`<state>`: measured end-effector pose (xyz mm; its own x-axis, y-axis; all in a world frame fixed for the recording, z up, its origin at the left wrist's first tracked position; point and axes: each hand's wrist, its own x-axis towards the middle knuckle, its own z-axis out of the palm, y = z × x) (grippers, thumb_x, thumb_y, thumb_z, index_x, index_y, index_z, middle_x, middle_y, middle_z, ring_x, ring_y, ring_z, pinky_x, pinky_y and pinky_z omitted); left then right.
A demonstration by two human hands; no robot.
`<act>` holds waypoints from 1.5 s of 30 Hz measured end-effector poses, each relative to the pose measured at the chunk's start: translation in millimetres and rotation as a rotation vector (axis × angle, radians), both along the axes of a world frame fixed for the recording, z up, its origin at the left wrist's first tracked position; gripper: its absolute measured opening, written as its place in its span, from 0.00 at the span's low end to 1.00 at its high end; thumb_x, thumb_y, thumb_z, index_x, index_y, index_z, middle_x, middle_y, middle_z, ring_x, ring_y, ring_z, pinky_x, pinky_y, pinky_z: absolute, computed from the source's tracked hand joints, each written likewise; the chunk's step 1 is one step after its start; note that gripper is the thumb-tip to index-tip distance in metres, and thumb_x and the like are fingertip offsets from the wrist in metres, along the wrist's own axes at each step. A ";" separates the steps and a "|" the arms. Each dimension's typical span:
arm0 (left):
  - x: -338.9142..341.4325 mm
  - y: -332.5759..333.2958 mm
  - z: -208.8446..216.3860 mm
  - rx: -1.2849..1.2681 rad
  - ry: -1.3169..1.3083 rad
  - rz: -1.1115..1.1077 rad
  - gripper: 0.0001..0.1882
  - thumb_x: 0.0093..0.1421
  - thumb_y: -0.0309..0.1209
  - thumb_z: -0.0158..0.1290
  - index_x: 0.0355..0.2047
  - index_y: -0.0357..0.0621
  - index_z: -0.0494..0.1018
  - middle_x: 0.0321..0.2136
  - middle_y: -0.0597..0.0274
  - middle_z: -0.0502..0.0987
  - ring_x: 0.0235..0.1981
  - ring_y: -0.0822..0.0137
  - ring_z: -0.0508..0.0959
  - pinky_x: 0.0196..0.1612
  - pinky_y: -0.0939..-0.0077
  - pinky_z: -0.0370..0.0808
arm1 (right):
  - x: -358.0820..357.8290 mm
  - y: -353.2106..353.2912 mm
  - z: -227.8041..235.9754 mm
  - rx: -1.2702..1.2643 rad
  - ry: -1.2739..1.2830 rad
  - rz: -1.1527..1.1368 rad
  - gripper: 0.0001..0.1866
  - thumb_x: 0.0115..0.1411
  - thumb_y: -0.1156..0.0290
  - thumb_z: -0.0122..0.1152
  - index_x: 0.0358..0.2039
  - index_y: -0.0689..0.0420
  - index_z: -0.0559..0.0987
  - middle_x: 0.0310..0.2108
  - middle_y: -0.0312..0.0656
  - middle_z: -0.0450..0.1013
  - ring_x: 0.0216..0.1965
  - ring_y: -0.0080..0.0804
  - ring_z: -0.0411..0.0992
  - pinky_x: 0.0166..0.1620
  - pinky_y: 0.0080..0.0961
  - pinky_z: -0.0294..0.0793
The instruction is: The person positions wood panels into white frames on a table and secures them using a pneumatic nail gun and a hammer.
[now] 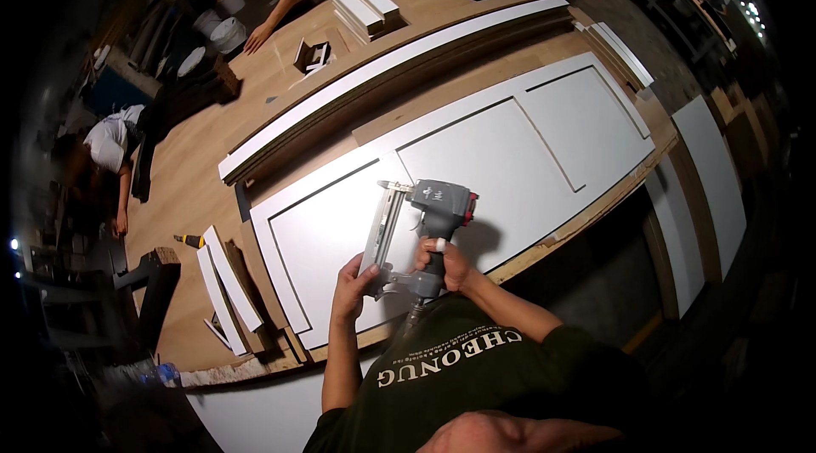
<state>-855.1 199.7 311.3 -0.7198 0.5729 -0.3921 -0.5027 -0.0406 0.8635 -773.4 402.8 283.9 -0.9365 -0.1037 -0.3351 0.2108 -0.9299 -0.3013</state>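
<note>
A grey pneumatic nail gun point(442, 205) is held over the white panel, its long silver magazine slanting down beside the handle. My right hand point(445, 263) is wrapped round the grip, with something white on one finger. My left hand point(354, 286) grasps the lower end of the magazine. A hose fitting point(414, 314) leads from the gun's base toward my body. Beneath lies a large white panel point(484, 151) with narrow dark grooves that mark out rectangles on its face.
Beyond the panel runs a stack of long white-faced strips point(399, 52). Short white pieces point(364, 4) lie farther back, and others point(223, 283) at left near a yellow-black tool point(190, 240). Co-workers' arms point(285, 7) reach in at far edges. White boards point(710, 189) stand at right.
</note>
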 end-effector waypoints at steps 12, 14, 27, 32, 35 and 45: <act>-33.8 -11.6 -68.4 -0.121 0.110 0.127 0.19 0.53 0.27 0.55 0.45 0.35 0.73 0.22 0.69 0.73 0.18 0.79 0.68 0.21 0.82 0.64 | -30.8 -11.0 -33.2 0.810 -0.367 0.131 0.25 0.56 0.60 0.61 0.46 0.66 0.67 0.35 0.44 0.72 0.36 0.30 0.72 0.38 0.29 0.74; -43.8 -18.4 -96.8 -0.093 0.035 0.091 0.18 0.53 0.27 0.54 0.45 0.35 0.73 0.23 0.68 0.74 0.18 0.79 0.68 0.20 0.83 0.64 | -27.4 -2.9 -6.2 1.105 -0.332 0.298 0.33 0.56 0.57 0.60 0.54 0.66 0.63 0.45 0.54 0.70 0.45 0.40 0.69 0.50 0.34 0.67; -12.6 20.1 -25.7 -0.514 0.786 0.404 0.15 0.58 0.27 0.54 0.46 0.39 0.75 0.37 0.61 0.74 0.35 0.71 0.72 0.39 0.77 0.70 | 89.5 190.6 -22.5 1.864 -0.619 -0.237 0.25 0.53 0.59 0.65 0.51 0.52 0.73 0.51 0.42 0.69 0.48 0.38 0.71 0.51 0.33 0.71; 32.8 122.5 -1.6 -0.280 0.842 0.128 0.13 0.58 0.24 0.53 0.44 0.38 0.76 0.36 0.60 0.75 0.34 0.70 0.75 0.38 0.79 0.72 | 117.2 277.9 -29.0 2.247 -0.729 -0.352 0.30 0.50 0.57 0.66 0.52 0.55 0.71 0.51 0.44 0.68 0.53 0.45 0.66 0.55 0.37 0.66; 61.7 211.5 -21.6 -0.213 0.770 -0.051 0.14 0.55 0.24 0.55 0.44 0.41 0.76 0.35 0.60 0.76 0.34 0.70 0.76 0.37 0.79 0.72 | 118.3 318.3 -47.0 2.237 -0.740 -0.220 0.32 0.49 0.56 0.67 0.53 0.56 0.71 0.51 0.45 0.68 0.54 0.46 0.65 0.56 0.38 0.64; 136.3 434.1 -79.8 -0.828 1.003 -0.374 0.40 0.47 0.42 0.64 0.57 0.37 0.62 0.36 0.51 0.72 0.34 0.49 0.75 0.35 0.59 0.74 | 117.2 407.0 -71.3 1.783 -0.299 -0.005 0.16 0.52 0.66 0.64 0.43 0.50 0.81 0.31 0.37 0.78 0.29 0.29 0.74 0.35 0.25 0.73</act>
